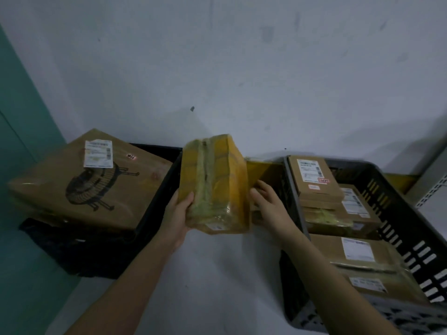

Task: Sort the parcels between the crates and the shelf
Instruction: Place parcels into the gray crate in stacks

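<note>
A taped yellow-brown parcel [215, 182] is held upright in the air between two black crates. My left hand [179, 213] grips its lower left edge. My right hand [271, 206] is just to the parcel's right, fingers apart, at or near its side; I cannot tell whether it touches. The left crate [154, 201] carries a large cardboard box [89, 182] with a printed drawing and a white label. The right crate [391, 197] holds several flat cardboard parcels [314, 180] with labels.
A pale wall rises behind the crates, with a green surface [21, 131] at the far left. A yellow strip [266, 172] runs along the base of the wall. Pale floor shows between the crates. A perforated metal upright [435, 189] stands at the right edge.
</note>
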### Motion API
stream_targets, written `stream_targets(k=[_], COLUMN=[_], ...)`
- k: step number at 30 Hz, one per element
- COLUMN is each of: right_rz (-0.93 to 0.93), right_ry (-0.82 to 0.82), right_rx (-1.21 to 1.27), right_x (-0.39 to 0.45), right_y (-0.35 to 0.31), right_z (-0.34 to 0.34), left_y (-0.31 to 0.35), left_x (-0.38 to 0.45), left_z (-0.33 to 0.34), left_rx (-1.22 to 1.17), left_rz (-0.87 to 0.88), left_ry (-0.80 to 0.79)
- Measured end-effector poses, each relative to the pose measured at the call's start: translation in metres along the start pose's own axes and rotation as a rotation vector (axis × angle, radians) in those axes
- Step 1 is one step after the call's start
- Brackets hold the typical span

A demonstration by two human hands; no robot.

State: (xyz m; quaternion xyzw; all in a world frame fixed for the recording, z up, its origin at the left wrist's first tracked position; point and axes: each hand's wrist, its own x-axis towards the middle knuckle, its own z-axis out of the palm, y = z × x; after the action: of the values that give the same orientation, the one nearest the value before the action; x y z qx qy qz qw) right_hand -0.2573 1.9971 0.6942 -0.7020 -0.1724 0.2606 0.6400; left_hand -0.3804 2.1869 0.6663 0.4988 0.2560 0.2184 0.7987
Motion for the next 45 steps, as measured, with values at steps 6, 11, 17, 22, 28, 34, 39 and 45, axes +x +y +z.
stream_targets(k=[6,11,17,22,28,34,39,45], right_rz=[-0.172,-0.035,0.083,-0.091,-0.299,-0.230,-0.240,-0.348], right_ry=[0.001,0.056,-0.131,0.085,0.181,-0.025,-0.014,0.366], right_rx=[0.113,0.441,0.633,0.200,-0.081,-0.053,-0.042,0.004], right_x=[-0.009,-0.007,-0.012,-0.005,-0.009,-0.011,-0.012,-0.015], right_y=[-0.023,-0.034,-0.028,-0.040,-0.070,-0.067,-0.067,-0.058], right_z=[0.014,-0.032,-0.049,-0.053,-0.044,-0.041,-0.040,-0.044], left_y=[0.019,0.049,0.054,0.045,0.036,0.028,0.025,0.026], left_x=[-0.021,-0.023,-0.021,-0.018,-0.011,-0.014,-0.011,-0.007], left_z=[0.057,0.070,0.066,0.073,0.087,0.080,0.083,0.115], left_rx=[0.268,0.345,0.061,-0.038,0.027,0.140,0.188,0.282], left_rz=[0.325,0.374,0.007,0.058,0.227,0.302,0.330,0.447], left_ry=[-0.035,0.008,-0.114,-0.168,0.072,-0.007,-0.073,-0.274])
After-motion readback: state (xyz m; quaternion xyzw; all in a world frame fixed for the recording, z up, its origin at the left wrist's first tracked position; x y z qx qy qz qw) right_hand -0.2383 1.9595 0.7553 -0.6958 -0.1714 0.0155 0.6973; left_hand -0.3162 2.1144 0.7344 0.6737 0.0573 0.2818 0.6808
